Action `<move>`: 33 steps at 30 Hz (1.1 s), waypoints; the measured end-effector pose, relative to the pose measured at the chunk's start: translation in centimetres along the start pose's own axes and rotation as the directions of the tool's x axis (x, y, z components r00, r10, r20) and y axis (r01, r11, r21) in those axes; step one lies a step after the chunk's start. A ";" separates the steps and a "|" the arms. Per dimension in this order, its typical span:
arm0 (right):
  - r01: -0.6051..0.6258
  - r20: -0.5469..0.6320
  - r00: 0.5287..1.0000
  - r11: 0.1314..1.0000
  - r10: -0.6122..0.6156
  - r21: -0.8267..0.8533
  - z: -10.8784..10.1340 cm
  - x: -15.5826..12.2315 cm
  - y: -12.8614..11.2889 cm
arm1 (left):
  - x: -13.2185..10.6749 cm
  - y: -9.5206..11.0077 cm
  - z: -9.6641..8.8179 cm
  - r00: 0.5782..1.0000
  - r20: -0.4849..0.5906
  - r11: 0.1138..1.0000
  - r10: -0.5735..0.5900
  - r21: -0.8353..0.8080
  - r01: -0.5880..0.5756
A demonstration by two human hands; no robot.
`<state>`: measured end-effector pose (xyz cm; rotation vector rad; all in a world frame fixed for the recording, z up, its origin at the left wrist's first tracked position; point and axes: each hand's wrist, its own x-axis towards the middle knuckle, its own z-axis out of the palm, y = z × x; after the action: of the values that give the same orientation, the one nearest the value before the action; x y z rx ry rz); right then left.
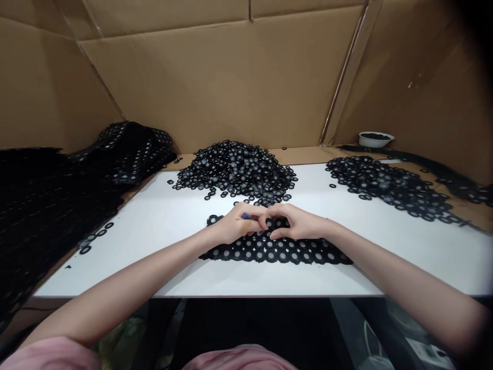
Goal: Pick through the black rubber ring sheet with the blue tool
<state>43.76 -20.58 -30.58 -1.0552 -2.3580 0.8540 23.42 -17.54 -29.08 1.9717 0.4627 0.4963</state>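
Observation:
A black sheet of joined rings with pale round centres (271,255) lies flat on the white tabletop in front of me. Over its far part, my left hand (242,224) is closed, with a small dark-blue object (245,216) showing between the fingers; most of that object is hidden. My right hand (296,221) meets the left fingertips and curls around rings at the sheet's far side, thumb nearer me. The exact contact at the fingertips is too small to make out. Just beyond both hands rises a heap of loose black rings (236,167).
A second spread of black rings (385,185) lies at the right. Dark ring sheets (134,149) are piled at the left, with a few stray rings (102,233) beside them. A white bowl (376,140) with black bits stands back right. Cardboard walls (215,82) enclose the table.

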 end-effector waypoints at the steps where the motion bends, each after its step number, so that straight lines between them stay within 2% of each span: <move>1: 0.003 -0.001 1.000 1.000 -0.003 -0.005 0.0 0.0 0.0 | -0.2 0.0 0.1 1.000 -0.013 1.000 0.008 0.002 -0.008; 7: 0.009 -0.023 1.000 1.000 -0.009 -0.012 0.2 0.0 0.6 | -1.2 0.2 0.7 0.995 -0.097 0.999 0.006 0.039 -0.002; 16: -0.002 -0.034 0.999 1.000 0.002 -0.005 0.3 0.0 0.8 | -2.0 -0.6 1.0 0.993 -0.116 0.997 0.012 0.082 -0.002; 20: 0.009 -0.033 0.999 1.000 -0.009 0.006 0.1 -0.2 0.4 | -2.4 -0.6 1.1 0.993 -0.116 0.992 0.030 0.125 -0.015; 23: 0.032 -0.001 0.999 0.999 -0.032 0.007 -0.1 -0.3 -0.2 | -2.6 -0.4 1.2 0.987 -0.155 0.991 0.030 0.130 -0.009; 25: 0.040 0.010 0.999 0.999 -0.040 0.008 -0.2 -0.4 -0.4 | -2.7 -0.4 1.2 0.980 -0.200 0.997 0.023 0.077 -0.008; 29: 0.027 0.023 0.999 0.999 -0.027 0.035 -0.2 -0.3 -0.4 | -2.6 -0.5 1.1 0.948 -0.315 0.985 -0.039 -0.169 -0.016; 31: 0.019 0.024 0.999 0.998 -0.020 0.053 -0.1 -0.3 -0.3 | -2.6 -0.5 1.1 0.943 -0.328 0.969 -0.062 -0.248 -0.023; 33: 0.012 0.020 1.000 0.997 -0.014 0.071 -0.1 -0.3 -0.4 | -2.8 -0.4 1.3 0.954 -0.293 0.967 -0.056 -0.253 -0.021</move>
<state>43.79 -20.95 -30.33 -1.0064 -2.3309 0.9409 21.76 -19.82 -30.36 1.6507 0.5746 0.8084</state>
